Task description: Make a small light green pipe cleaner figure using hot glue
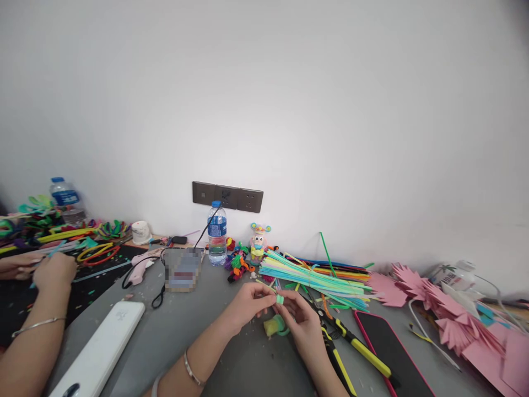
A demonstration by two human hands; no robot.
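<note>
My left hand (250, 304) and my right hand (303, 314) meet over the table, fingertips pinched together. Between them is a small mint-green roll (280, 299), which looks like coiled pipe cleaner. Just below it lies a yellow and green fuzzy piece (271, 327) with a green loop at its side. Right of my right hand are black-and-yellow-handled pliers (363, 350). A bundle of pastel pipe cleaners (314, 278) lies beyond my hands, in front of a small figurine (258, 245) with big eyes.
A water bottle (217, 237) stands by the wall sockets. Left are a white power bank (101, 347), a pink glue gun (140, 267) and a co-worker's hands (52, 270) over a black mat. A pink-cased phone (390, 347) and folded pink paper (454, 325) lie right.
</note>
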